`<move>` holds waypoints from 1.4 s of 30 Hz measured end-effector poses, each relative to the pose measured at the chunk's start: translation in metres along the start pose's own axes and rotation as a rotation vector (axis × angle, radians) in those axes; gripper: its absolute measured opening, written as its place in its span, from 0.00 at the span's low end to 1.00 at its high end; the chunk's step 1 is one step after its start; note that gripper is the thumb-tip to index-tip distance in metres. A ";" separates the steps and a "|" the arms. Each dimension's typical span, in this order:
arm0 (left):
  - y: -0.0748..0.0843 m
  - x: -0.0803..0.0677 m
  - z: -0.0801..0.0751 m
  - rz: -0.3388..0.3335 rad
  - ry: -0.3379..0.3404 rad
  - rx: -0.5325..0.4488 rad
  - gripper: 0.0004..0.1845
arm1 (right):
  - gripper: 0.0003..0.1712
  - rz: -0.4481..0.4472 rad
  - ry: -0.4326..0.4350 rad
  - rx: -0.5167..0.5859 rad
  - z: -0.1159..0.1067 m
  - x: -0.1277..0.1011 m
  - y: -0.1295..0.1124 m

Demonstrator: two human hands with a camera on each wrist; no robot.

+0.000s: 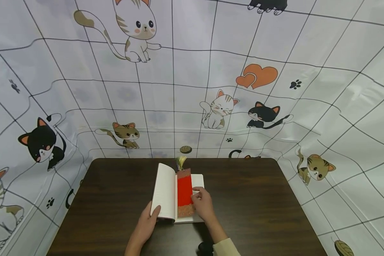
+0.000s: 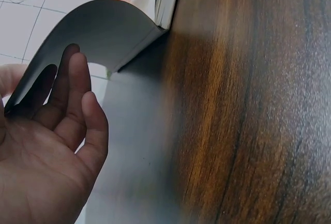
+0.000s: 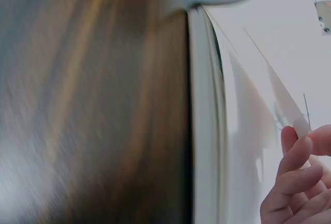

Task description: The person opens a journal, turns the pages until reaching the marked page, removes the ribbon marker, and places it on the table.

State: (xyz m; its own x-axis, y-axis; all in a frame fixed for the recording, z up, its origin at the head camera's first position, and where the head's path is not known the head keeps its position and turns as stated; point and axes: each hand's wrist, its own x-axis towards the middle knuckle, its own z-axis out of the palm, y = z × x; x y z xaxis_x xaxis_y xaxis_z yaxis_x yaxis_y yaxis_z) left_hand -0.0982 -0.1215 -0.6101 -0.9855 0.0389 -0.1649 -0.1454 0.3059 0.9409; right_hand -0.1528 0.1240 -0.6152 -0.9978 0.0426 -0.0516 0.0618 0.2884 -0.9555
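An open notebook [image 1: 196,179] lies on the table, its left cover and pages [image 1: 163,192] raised and bent upward. My left hand [image 1: 147,221] grips that raised side, thumb on the page and fingers behind the dark cover [image 2: 98,27]. A red bookmark [image 1: 184,190] with brownish ends and a yellowish tassel [image 1: 180,163] lies along the right page beside the spine. With thumb and fingertips my right hand [image 1: 204,203] pinches the bookmark's right edge. In the right wrist view, the fingers [image 3: 295,162] are together over the white page.
The dark brown wooden table [image 1: 252,202] extends to both sides of the notebook. A white sheet [image 1: 172,96] printed with cats and grid lines hangs behind and around it. A dark object [image 1: 206,248] is beside the right wrist at the bottom.
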 end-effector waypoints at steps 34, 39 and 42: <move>0.001 -0.001 0.001 -0.019 0.023 -0.007 0.27 | 0.18 0.173 0.203 -0.112 -0.085 0.012 0.035; 0.001 0.000 0.000 -0.028 0.022 -0.004 0.28 | 0.17 0.182 0.201 -0.165 -0.086 0.010 0.036; 0.001 0.000 0.000 -0.029 0.029 0.001 0.27 | 0.17 0.203 0.207 -0.202 -0.087 0.009 0.038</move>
State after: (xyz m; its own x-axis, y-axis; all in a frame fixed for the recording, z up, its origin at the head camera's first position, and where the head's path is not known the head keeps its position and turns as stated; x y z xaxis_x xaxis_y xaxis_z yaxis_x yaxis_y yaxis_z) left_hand -0.0981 -0.1214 -0.6089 -0.9831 0.0025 -0.1831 -0.1735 0.3079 0.9355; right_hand -0.1577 0.2181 -0.6267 -0.9393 0.3060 -0.1550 0.2831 0.4363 -0.8541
